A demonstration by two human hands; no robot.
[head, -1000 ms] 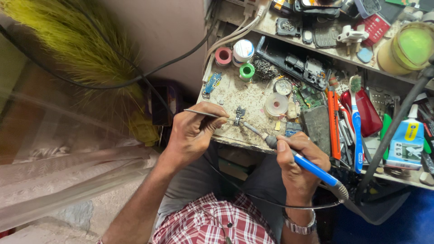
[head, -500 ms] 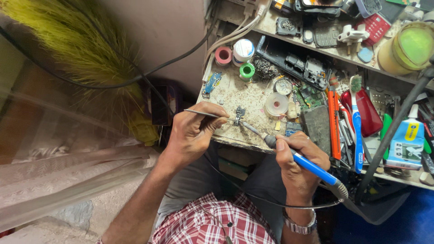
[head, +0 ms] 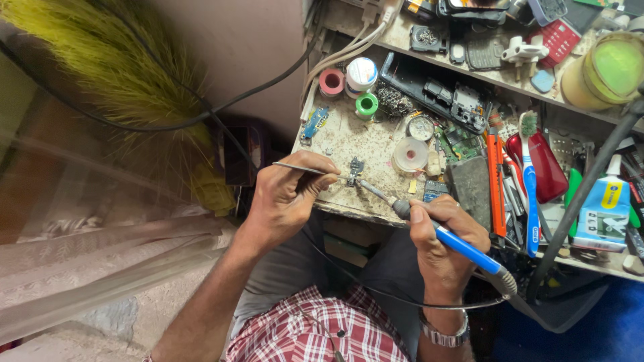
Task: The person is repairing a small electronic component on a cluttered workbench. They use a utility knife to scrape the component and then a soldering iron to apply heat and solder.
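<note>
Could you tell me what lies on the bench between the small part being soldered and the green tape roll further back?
In the head view, only bare, speckled bench top lies between the small part and the green tape roll; nothing stands there.

On your table (head: 349, 144): one soldering iron (head: 443, 234), one pair of tweezers (head: 302, 167), three tape rolls (head: 331, 82), one toothbrush (head: 530, 181), one glue bottle (head: 604, 208).

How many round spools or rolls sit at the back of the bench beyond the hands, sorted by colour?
Pink roll: 1
White-topped roll: 1
Green roll: 1
Pale solder spool: 1
Total: 4
</note>
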